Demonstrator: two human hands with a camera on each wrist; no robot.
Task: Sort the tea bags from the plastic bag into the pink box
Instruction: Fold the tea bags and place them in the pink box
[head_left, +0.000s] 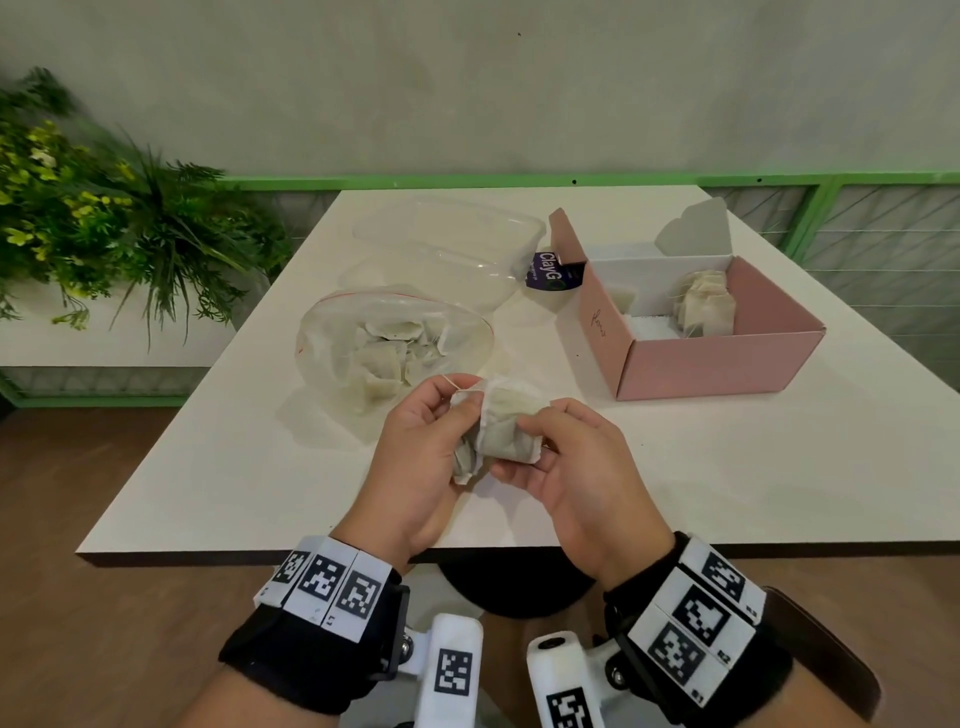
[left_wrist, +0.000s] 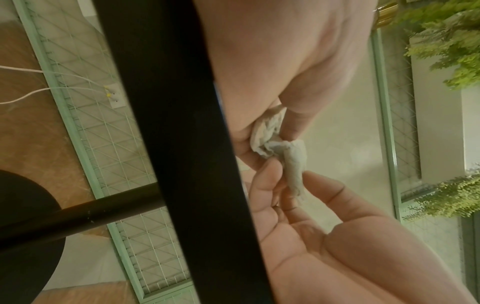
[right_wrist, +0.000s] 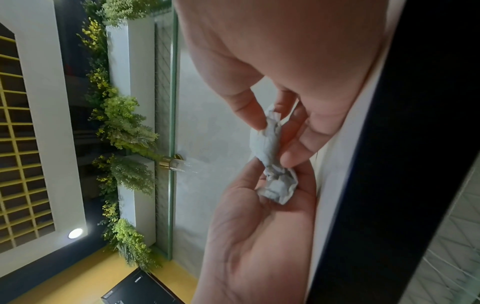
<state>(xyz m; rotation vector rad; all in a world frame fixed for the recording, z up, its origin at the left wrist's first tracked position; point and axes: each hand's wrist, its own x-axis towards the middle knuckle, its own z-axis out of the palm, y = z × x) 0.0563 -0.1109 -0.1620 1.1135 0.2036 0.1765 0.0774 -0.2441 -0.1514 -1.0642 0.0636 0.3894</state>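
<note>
From the head view, your left hand (head_left: 415, 452) and right hand (head_left: 571, 467) meet above the near middle of the table (head_left: 675, 493), both pinching one small clump of tea bags (head_left: 501, 426). A thin string runs from the clump up over your left fingers (head_left: 441, 387). The plastic bag (head_left: 384, 348), with more tea bags inside, lies just beyond your hands; the pink box (head_left: 706, 364) sits open to the right, a few bags already standing in its far right part. A clear plastic container (head_left: 447, 234) rests at the far side.

In the left wrist view, your left fingers (left_wrist: 293, 121) curl around the crumpled paper of the tea bags (left_wrist: 275, 139), and the right fingers close on the lower end.

In the right wrist view, your right fingers (right_wrist: 298, 152) pinch the tea bags (right_wrist: 270, 144) while the left palm cups the rest.

These bags look light, soft and easily torn. Hold the paper body rather than the string, and separate them gently, since strings may be tangled.
</note>
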